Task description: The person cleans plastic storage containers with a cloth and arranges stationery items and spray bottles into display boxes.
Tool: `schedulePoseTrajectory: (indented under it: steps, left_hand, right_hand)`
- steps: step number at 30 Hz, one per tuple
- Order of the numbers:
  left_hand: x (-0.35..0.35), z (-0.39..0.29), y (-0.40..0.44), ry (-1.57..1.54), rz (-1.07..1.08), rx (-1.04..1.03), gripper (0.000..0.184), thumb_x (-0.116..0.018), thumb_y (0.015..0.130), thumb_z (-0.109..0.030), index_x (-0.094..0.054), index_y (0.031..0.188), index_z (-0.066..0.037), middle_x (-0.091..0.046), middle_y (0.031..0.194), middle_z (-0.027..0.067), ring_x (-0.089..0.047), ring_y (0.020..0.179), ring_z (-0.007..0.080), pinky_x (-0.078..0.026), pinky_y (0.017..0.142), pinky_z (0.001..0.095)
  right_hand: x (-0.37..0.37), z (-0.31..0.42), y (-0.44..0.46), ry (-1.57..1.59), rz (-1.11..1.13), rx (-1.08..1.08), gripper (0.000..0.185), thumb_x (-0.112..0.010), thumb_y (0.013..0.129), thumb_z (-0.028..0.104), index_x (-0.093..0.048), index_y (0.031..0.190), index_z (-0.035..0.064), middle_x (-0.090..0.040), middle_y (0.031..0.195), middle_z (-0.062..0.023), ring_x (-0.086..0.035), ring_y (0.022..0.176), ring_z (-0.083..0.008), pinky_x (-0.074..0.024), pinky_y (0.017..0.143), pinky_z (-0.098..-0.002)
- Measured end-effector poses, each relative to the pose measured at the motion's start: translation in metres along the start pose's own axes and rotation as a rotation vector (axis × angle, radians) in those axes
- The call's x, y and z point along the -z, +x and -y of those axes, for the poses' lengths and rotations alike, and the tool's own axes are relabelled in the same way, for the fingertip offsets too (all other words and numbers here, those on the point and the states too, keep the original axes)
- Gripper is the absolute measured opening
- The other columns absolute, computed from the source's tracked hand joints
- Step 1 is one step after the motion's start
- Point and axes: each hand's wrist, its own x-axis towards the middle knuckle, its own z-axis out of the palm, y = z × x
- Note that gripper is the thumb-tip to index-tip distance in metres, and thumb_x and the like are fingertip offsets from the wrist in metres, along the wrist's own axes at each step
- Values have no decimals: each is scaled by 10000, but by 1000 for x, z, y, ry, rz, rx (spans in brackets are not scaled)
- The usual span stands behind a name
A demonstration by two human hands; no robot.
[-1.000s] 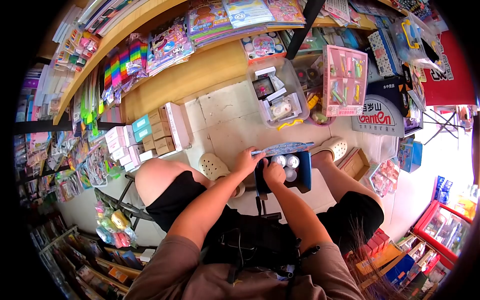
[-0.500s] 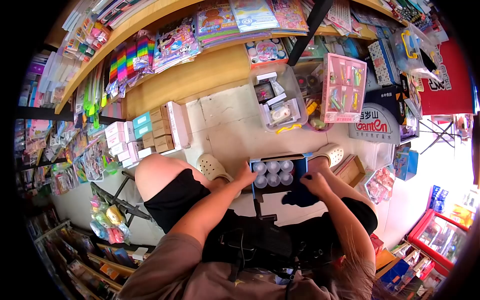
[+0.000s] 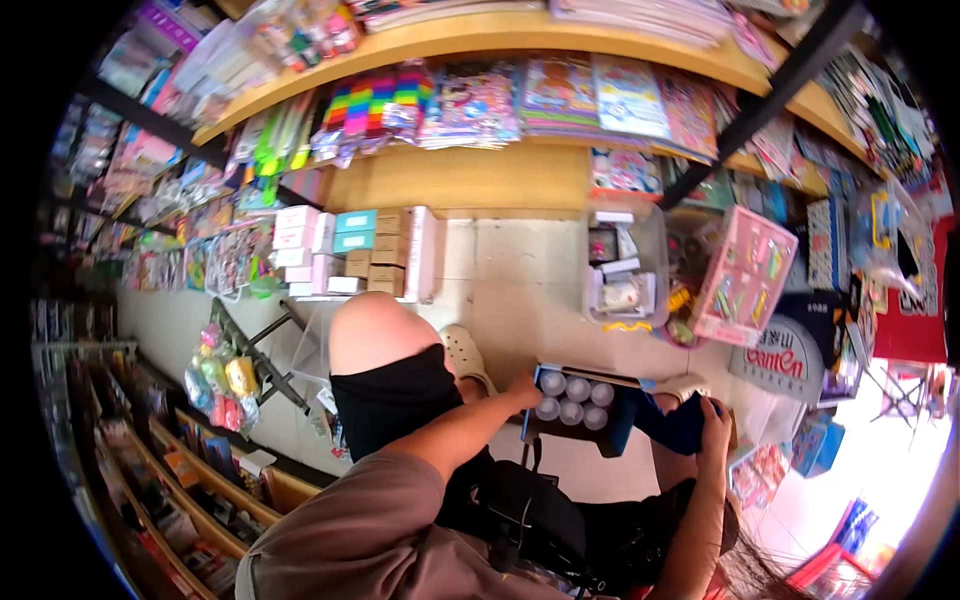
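Observation:
A dark blue box [image 3: 618,424] stands on the floor between my legs, its top open. Inside it, at the left, several clear round-topped containers [image 3: 571,412] sit in two rows. My left hand [image 3: 524,391] is at the box's left edge, with its fingertips partly hidden by the rim. To the right of the box, my right hand [image 3: 713,425] is closed on a dark blue cloth [image 3: 677,425], which stretches back towards the box.
Small cartons [image 3: 389,250] stand on the floor ahead left, below the wooden shelf [image 3: 455,184]. Ahead right are a clear plastic bin [image 3: 626,272] and a pink boxed set [image 3: 747,277]. A folding stool [image 3: 262,350] stands left of my knee.
My view has turned left. The lid has been lifted from over the containers, my right hand has moved off to the right, and the blue cloth has come out with it, now stretched further.

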Motion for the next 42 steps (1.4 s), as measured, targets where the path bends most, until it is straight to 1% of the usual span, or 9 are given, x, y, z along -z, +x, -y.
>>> schedulePoseTrajectory:
  steps: [1,9,11,14,16,22,26,32,42]
  left_hand:
    - [33,-47,-25,-28,158,237,600,-589,632,-12,-325,1160,101,-562,889,264,-595,768,351,-473,557,383]
    - [82,-40,-30,44,96,170,580,-585,654,-1,-358,1184,58,-562,959,271,-601,818,350,-485,591,386]
    - [119,-69,-48,-11,223,181,574,-607,658,-14,-373,1179,44,-557,991,271,-600,835,356,-498,604,394]
    - [151,-89,-67,-138,78,207,470,-633,653,-27,-466,1085,53,-580,928,245,-607,806,356,-512,555,427]
    - [178,-94,-73,-264,65,135,287,-598,653,22,-545,928,85,-580,811,214,-613,706,358,-503,419,472]
    - [308,-120,-117,-411,131,61,347,-574,650,21,-532,992,54,-589,850,201,-625,673,339,-521,465,506]
    - [401,-109,-139,-426,-23,37,458,-561,648,-9,-519,1101,-58,-603,913,148,-628,737,308,-526,558,522]
    - [519,-16,-119,-585,-303,-11,486,-544,636,-2,-491,1115,-67,-589,893,185,-617,724,376,-496,535,590]
    - [565,45,-87,-400,-682,195,342,-595,721,-68,-520,1054,-54,-590,905,166,-616,748,311,-519,559,492]
  right_hand:
    - [0,5,0,89,-22,-35,203,-578,816,166,-609,906,-13,-583,765,-26,-528,678,-99,-428,620,-216]
    - [5,59,5,258,-125,23,234,-582,822,175,-591,961,-13,-593,829,-43,-554,728,-126,-451,642,-231]
    - [6,64,11,317,-136,106,250,-586,820,184,-589,974,-12,-594,862,-48,-558,762,-135,-453,663,-238]
    - [14,72,24,400,-144,103,261,-592,817,191,-590,979,-14,-594,898,-55,-558,803,-141,-453,692,-247]
    - [15,82,22,449,-111,107,275,-599,813,196,-587,986,-18,-600,881,-60,-573,774,-145,-464,683,-244]
    - [-6,114,26,513,-69,146,266,-594,820,201,-586,961,-24,-607,832,-56,-587,725,-144,-477,657,-242]
    - [-30,132,10,409,-78,167,251,-584,822,196,-594,942,-24,-598,809,-46,-566,689,-131,-457,628,-239]
    - [-30,111,19,303,-124,147,298,-588,808,209,-592,983,-32,-592,854,-59,-552,745,-137,-442,656,-241]
    - [-17,71,-3,278,-290,34,259,-585,807,150,-590,983,-40,-606,892,-71,-567,771,-153,-465,683,-251]
